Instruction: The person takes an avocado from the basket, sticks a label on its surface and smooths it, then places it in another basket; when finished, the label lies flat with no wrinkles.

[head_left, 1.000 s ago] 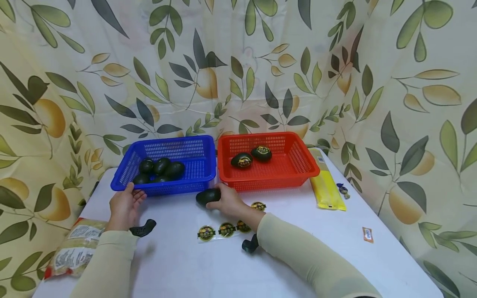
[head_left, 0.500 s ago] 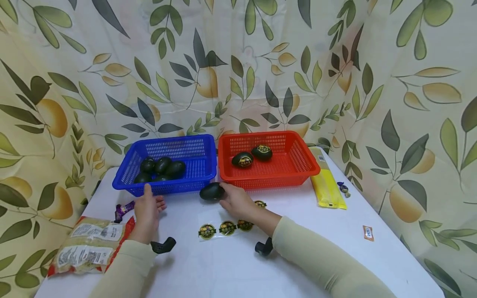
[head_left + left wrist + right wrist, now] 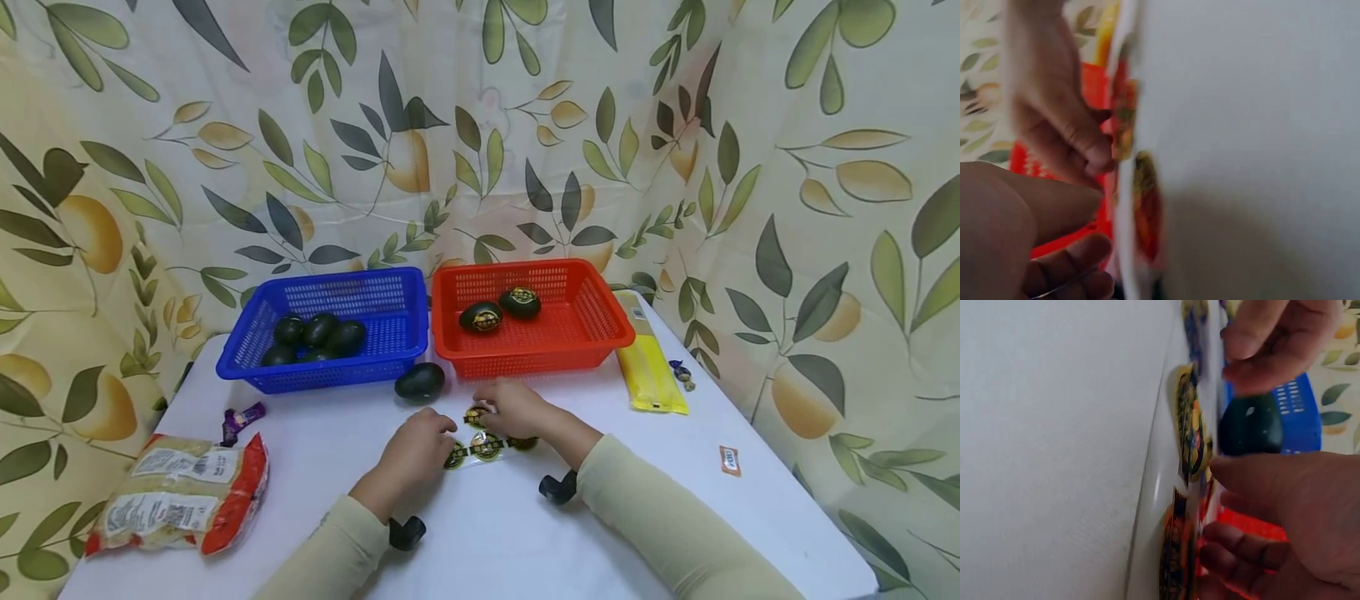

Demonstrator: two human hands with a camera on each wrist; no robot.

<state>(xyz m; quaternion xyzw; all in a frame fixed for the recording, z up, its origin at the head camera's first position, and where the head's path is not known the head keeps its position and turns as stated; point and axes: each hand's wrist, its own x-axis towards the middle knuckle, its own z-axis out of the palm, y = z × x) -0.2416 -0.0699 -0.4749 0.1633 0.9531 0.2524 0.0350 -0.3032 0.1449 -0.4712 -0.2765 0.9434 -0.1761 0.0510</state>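
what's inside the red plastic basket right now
Inside the red plastic mesh basket lie two dark egg-shaped avocados, each with a round gold-and-black sticker on top. Their undersides and the basket floor beneath them are hidden.

White table (image 3: 487, 542): blue basket (image 3: 247, 354), red basket (image 3: 600, 333), loose avocado (image 3: 419, 381), sticker strip (image 3: 486, 447), snack bag (image 3: 180, 500), yellow packet (image 3: 648, 375).

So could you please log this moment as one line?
left hand: on clear strip of round stickers | right hand: pinching sticker | dark oval avocado: on table
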